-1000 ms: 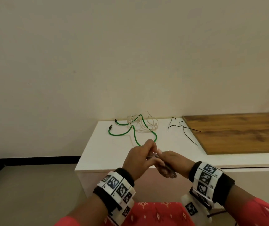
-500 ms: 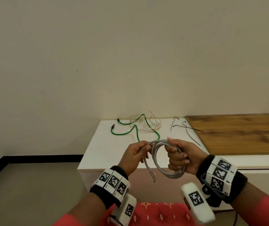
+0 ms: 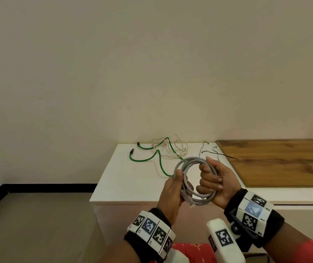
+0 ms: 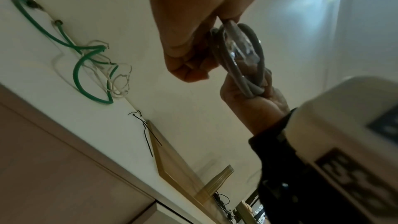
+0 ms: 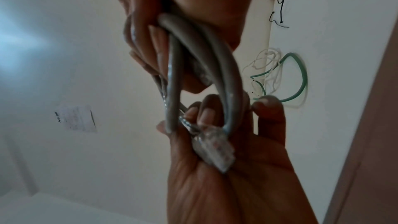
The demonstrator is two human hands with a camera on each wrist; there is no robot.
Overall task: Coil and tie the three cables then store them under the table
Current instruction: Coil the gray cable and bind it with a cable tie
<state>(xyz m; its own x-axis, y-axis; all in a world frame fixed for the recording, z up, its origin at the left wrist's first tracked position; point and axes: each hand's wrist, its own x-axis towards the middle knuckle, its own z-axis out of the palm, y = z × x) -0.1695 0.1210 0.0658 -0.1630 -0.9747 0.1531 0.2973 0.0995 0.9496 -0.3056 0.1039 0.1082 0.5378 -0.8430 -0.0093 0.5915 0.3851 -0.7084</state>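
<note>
While both hands hover in front of a low white table (image 3: 125,179), they hold a grey cable (image 3: 189,162) wound into a round coil of several loops. The right hand (image 3: 215,182) is closed in a fist around the coil's right side, with the loops running through the palm and the curled fingers (image 3: 207,170) poking through the middle of the ring. The left hand (image 3: 172,194) grips the coil's left side, thumb pressed on the front of the loops and the other fingers curled behind them. The cable's clear plastic plug (image 5: 213,149) lies against the left palm, just below the fingertips. Farther back on the table, well apart from the hands, a green cable (image 3: 152,158) lies loose, tangled with a thin white cable (image 3: 172,149). Beside them lie black cable ties (image 3: 211,151), next to a wooden board (image 3: 277,160).
</note>
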